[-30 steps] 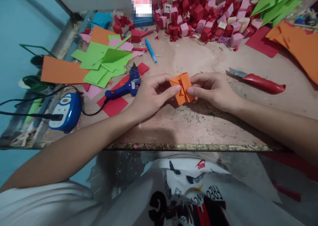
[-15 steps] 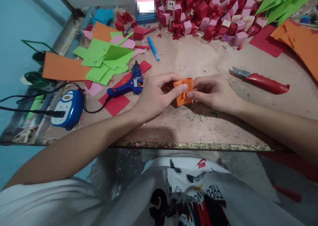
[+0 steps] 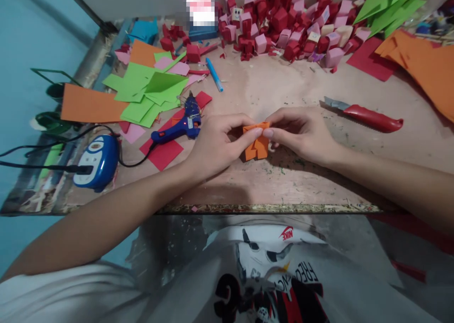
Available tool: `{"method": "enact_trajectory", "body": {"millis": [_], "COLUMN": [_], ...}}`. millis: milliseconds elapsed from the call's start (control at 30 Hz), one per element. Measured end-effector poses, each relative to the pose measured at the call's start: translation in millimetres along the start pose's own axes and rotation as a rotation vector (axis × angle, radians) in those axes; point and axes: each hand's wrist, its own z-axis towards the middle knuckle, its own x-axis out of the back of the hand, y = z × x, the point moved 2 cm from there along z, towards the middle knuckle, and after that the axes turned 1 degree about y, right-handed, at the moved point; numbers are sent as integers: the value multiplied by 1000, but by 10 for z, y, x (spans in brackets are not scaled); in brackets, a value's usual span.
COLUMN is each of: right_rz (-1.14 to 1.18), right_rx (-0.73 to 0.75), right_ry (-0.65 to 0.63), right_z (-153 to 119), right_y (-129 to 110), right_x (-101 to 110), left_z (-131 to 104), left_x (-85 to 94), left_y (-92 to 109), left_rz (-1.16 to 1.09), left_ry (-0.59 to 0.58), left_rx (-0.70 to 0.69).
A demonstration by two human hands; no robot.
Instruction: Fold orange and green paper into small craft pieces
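A small folded orange paper piece (image 3: 257, 148) is held over the wooden tabletop, between both hands. My left hand (image 3: 222, 141) pinches its left side, thumb on the near face and fingers behind. On its right upper edge, my right hand (image 3: 305, 136) pinches with thumb and fingertips; the two thumb tips almost meet. The piece looks box-like, with flaps on the side facing me. Close to my left hand lies a blue hot glue gun (image 3: 177, 126), partly on red paper. A red-handled utility knife (image 3: 372, 117) rests to the right of my right hand.
Many red and pink paper boxes (image 3: 280, 20) are heaped along the back. Green paper sheets (image 3: 152, 89) lie at left, orange sheets (image 3: 422, 72) at right. A blue marker (image 3: 214, 74) lies mid-table. A blue power socket (image 3: 97, 162) with black cords sits left.
The orange piece is tilted differently and sits slightly lower, its flaps more visible below the thumbs. My right thumb has moved up to its upper edge. The whole view has shifted slightly.
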Motion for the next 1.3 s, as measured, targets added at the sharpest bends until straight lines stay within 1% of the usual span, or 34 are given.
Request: {"method": "enact_trajectory", "body": {"millis": [133, 233, 300, 400, 500, 567, 667, 767, 900, 1000, 1133, 1233, 1300], "right_rz": [25, 6, -10, -23, -15, -2, 13, -16, -74, -99, -57, 15, 37], "right_rx": [4, 34, 58, 73, 60, 53, 44, 47, 65, 47, -16, -111, -146], "right_ry": [-31, -50, -49, -21, 14, 18, 0, 5, 54, 82, 67, 19, -3], "right_z": [-17, -48, -73, -97, -88, -69, -49, -62, -123, -166, -192, -187, -179], "right_y": [-72, -206, -324, -482, -546, -524, -433, -352, -311, -291, -244, -201, -179], "right_x": [7, 35, 53, 72, 86, 92, 92, 83, 55, 33, 22, 15, 6], "left_z": [0, 6, 13, 37, 72, 89, 92, 63, 9, -23, -28, 0, 26], "left_x": [58, 98, 104, 80, 48, 38, 31, 24, 8, -4, -14, -12, -8], "left_y": [148, 283, 348, 382, 352, 314, 245, 182, 155, 156, 133, 76, 41], "left_rz": [8, 8, -18, -101, -157, -178, -206, -188, -115, -88, -57, -108, -149], "left_ry": [-31, -30, -9, 8, 11, 14, -11, -33, -38, -47, -56, -40, -35], "left_rx": [37, 54, 37, 7, 30, 49, 70, 87, 40, 20, 18, 46, 60]}}
